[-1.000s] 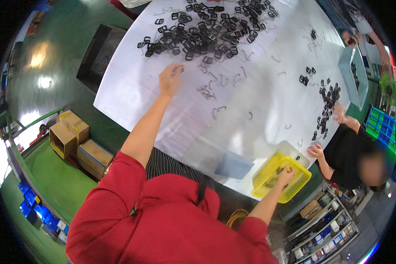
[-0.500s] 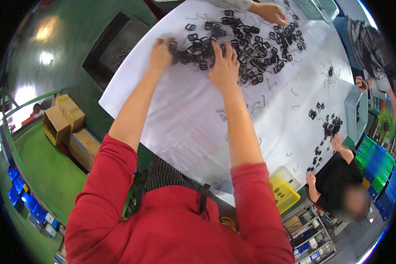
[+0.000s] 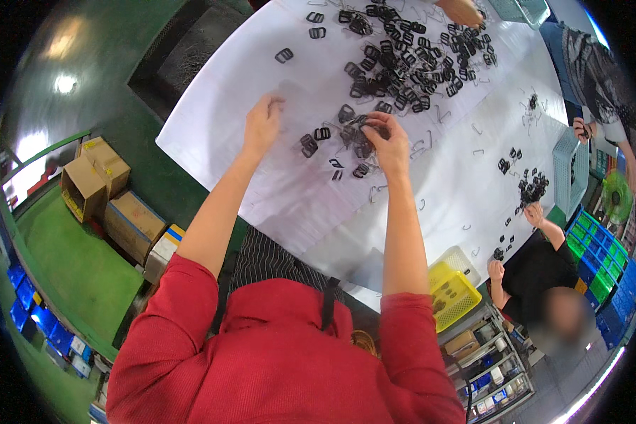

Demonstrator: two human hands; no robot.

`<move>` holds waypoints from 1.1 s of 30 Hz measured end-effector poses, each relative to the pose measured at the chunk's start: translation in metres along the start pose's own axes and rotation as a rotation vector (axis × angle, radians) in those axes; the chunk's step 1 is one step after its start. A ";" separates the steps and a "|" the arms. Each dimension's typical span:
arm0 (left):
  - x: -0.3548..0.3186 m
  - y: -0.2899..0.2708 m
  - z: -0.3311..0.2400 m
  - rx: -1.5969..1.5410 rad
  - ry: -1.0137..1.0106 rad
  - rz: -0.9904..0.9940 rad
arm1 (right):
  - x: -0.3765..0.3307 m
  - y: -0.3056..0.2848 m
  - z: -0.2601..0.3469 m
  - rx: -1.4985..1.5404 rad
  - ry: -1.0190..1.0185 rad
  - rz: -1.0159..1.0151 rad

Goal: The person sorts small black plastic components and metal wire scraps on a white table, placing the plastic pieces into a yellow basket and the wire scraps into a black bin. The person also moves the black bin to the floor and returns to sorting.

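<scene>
My right hand (image 3: 391, 145) has its fingers curled onto a small cluster of black strap buckles (image 3: 359, 141), blurred at the fingertips. To its left, single buckles (image 3: 309, 145) lie scattered on the white tabletop (image 3: 297, 205). My left hand (image 3: 261, 128) is over bare tabletop left of them, its fingers bent and smeared by motion; no buckle shows in it. Beyond my right hand spreads a large heap of the same black buckles (image 3: 403, 63), with thin wire hooks (image 3: 442, 115) among and beside them.
Another person's hand (image 3: 462, 10) reaches to the heap at the far edge. On the right, a co-worker's hands (image 3: 535, 213) are at a smaller buckle pile. A yellow basket (image 3: 454, 300) stands near my right elbow; a pale blue basket (image 3: 569, 173) is farther right. Cardboard boxes (image 3: 136, 219) stand left.
Both hands have come back toward me from the heap's left end. A small group of buckles now lies apart, nearer to me, and several single ones are spread over the left side.
</scene>
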State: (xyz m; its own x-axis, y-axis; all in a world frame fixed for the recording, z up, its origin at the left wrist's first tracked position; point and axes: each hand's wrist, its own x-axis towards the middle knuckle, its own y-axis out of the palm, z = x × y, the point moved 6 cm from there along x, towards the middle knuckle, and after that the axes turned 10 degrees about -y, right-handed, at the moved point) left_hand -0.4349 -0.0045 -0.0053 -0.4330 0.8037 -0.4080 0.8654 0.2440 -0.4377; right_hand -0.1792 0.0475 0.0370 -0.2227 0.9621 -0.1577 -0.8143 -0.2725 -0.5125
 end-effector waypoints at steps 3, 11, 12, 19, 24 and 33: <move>0.000 0.016 -0.025 0.224 0.204 -0.005 | -0.012 -0.027 -0.020 0.208 0.209 -0.055; -0.006 0.076 -0.072 0.383 0.263 -0.089 | -0.045 -0.053 -0.046 0.426 0.369 -0.010; -0.001 0.078 -0.074 0.397 0.264 -0.083 | -0.042 -0.053 -0.048 0.370 0.354 -0.008; 0.039 0.094 -0.055 0.359 0.152 0.290 | 0.016 -0.027 -0.037 -0.346 0.291 -0.206; 0.037 0.047 -0.037 -0.718 -0.366 0.559 | 0.024 0.000 -0.025 -0.365 0.108 -0.113; 0.104 -0.026 -0.046 0.371 0.094 -0.211 | -0.012 -0.054 -0.031 1.167 0.257 -0.041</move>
State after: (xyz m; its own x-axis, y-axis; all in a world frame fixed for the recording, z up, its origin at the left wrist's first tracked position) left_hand -0.4907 0.0976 0.0011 -0.5509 0.8072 -0.2121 0.6041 0.2103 -0.7686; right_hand -0.1153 0.0501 0.0403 -0.1793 0.9026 -0.3912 -0.8430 0.0640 0.5341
